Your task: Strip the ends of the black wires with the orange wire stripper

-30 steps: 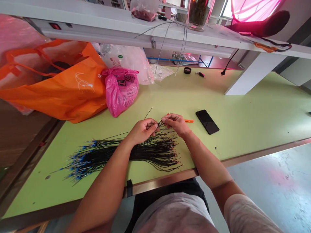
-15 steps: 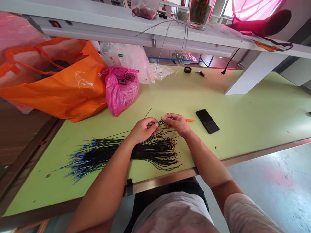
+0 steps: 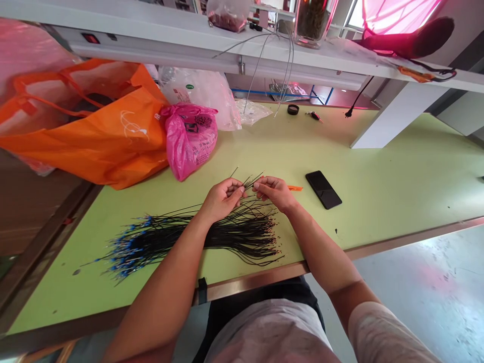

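Observation:
A large bundle of thin black wires (image 3: 227, 234) lies across the green table, with blue parts at the left ends and small coppery tips at the right. Above its right half, my left hand (image 3: 226, 197) is closed on several black wires (image 3: 247, 183), whose ends fan out past the thumb. My right hand (image 3: 275, 192) is beside it, thumb and fingertips pinched at those wire ends. Exactly how many it grips is too small to make out. Partly hidden behind the right hand is an orange-handled tool (image 3: 295, 188).
A black phone (image 3: 323, 189) lies right of my hands. An orange bag (image 3: 113, 136), a pink plastic bag (image 3: 192, 141) and clear bags (image 3: 204, 91) stand at the back left. A white shelf (image 3: 181, 35) spans overhead, its support (image 3: 389, 113) resting on the table (image 3: 408, 191).
The wire ends between my hands now spread apart and stick out more visibly. My left hand has shifted slightly left, widening the gap; the right hand has hardly moved.

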`<move>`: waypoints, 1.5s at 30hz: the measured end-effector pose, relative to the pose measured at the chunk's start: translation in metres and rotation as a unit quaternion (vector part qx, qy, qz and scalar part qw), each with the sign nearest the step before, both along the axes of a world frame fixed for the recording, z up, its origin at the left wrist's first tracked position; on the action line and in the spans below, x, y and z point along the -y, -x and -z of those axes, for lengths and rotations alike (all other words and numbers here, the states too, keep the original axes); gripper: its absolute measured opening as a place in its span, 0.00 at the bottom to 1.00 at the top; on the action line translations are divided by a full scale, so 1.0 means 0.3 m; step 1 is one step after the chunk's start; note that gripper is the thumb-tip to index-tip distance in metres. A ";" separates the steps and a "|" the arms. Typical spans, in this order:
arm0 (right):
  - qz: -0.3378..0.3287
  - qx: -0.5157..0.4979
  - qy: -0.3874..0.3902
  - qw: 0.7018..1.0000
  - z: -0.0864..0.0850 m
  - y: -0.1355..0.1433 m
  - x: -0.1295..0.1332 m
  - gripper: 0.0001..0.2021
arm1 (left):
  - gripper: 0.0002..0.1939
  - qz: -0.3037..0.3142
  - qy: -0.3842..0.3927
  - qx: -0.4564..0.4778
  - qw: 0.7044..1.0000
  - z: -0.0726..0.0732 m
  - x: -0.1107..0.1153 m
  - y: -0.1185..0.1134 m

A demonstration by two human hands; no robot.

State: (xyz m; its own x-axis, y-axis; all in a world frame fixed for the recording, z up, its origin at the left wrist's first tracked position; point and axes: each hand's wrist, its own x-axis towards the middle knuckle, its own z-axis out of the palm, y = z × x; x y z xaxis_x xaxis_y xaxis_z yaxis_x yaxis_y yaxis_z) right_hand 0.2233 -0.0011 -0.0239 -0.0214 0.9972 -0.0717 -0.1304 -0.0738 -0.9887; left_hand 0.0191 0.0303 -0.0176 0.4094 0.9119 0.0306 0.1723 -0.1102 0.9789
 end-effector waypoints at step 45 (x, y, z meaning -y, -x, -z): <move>0.095 -0.024 -0.002 0.995 -0.015 0.003 -0.007 0.22 | 0.25 0.009 -0.007 -0.002 1.000 0.005 0.000 -0.001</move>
State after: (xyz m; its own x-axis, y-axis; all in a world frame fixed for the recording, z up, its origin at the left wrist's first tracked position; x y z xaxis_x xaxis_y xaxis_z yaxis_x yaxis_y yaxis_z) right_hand 0.2224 0.0009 -0.0195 0.1641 0.9838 -0.0715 -0.1888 -0.0398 -0.9812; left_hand 0.0194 0.0303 -0.0191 0.4264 0.9036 0.0416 0.1732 -0.1267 0.9767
